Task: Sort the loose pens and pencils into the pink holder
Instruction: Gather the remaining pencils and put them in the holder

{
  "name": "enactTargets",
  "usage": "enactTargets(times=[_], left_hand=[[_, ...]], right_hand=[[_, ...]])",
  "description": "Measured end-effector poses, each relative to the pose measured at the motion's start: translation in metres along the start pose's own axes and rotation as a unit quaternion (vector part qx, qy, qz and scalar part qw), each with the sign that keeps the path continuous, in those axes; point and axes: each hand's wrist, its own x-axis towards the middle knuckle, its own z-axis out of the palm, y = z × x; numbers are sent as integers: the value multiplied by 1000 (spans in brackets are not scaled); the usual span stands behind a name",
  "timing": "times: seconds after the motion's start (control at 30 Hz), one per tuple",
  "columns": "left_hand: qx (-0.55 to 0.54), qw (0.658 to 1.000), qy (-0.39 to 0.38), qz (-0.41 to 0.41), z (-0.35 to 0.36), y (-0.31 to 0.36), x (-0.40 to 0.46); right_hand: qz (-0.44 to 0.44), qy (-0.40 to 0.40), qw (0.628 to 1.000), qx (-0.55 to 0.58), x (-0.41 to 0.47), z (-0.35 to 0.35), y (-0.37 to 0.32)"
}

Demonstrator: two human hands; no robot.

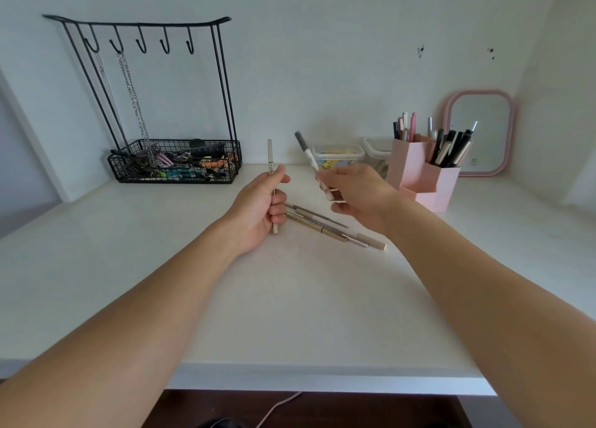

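My left hand point(258, 206) grips a slim beige pencil point(270, 156) upright above the white desk. To its right, my right hand point(358, 195) pinches a white pen with a dark grey cap point(306, 150), tilted with the cap up and to the left. Between and below the hands, several beige and grey pencils point(325, 226) lie loose on the desk. The pink holder point(422, 176) stands at the right rear, right of my right hand, with several pens upright in its compartments.
A black wire rack with hooks and a basket of small items point(174, 166) stands at the left rear. Two clear lidded boxes point(338, 156) sit by the wall behind my right hand. A pink-framed mirror point(480, 130) leans behind the holder. The desk's front edge point(322, 376) is near me.
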Motion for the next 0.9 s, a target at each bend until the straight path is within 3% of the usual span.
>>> enactTargets(times=[0.07,0.1,0.3,0.57,0.7,0.8,0.9], left_hand=[[-14,1000,-8,8,2,2,-2],[-17,1000,-16,14,4,3,-3],[16,994,-93,55,15,1,-11],[16,996,-68,58,17,-8,-10],[18,998,18,60,11,-6,-4],[14,994,67,84,2,-2,1],[-6,993,93,76,-4,4,2]], right_hand=[[-2,-71,986,150,-6,6,-5],[-9,-89,981,173,-9,9,-6],[-79,-58,992,84,-15,36,6],[-105,17,994,5,-12,38,15],[-100,23,994,-21,-9,34,9],[-105,90,969,-205,0,16,3],[-81,28,901,-426,2,-2,2]])
